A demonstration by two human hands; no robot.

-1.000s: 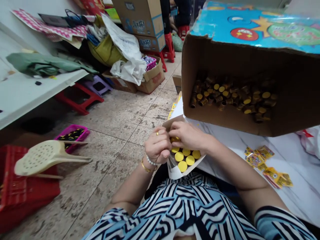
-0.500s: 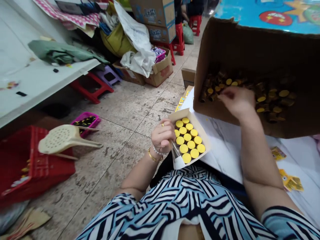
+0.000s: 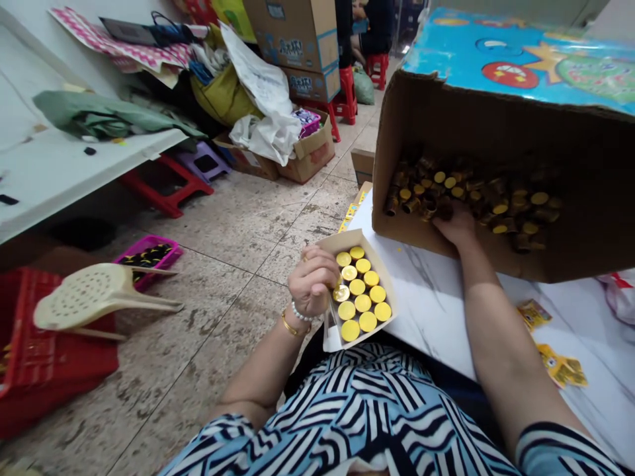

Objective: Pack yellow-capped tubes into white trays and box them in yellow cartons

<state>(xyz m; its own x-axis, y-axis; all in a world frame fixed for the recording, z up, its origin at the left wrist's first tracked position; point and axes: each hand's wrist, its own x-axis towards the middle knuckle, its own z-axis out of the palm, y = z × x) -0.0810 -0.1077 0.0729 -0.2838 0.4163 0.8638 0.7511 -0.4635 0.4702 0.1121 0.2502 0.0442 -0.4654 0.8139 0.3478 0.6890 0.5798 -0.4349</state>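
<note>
My left hand (image 3: 312, 281) grips the edge of a small cardboard tray (image 3: 388, 284), which is packed with several upright gold cylinders with yellow tops (image 3: 362, 303). One near my left fingers looks tilted. My right hand (image 3: 459, 223) reaches into a large brown cardboard box (image 3: 496, 112) lying on its side. It is pushed in among a loose heap of gold cylinders (image 3: 501, 205). The fingertips of that hand are hidden in the heap, so I cannot tell whether they hold anything.
The box rests on a white marble-patterned surface (image 3: 426, 291) with yellow printed wrappers (image 3: 560, 365) at the right. To the left, on the tiled floor, lie a red crate (image 3: 59, 370), a pink tray and a toppled plastic stool. A seated person and stacked cartons are at the back.
My right hand has moved from the tray into the box and dropped lower, into the heap of cylinders. My left hand still holds the tray, and the view has shifted slightly.
</note>
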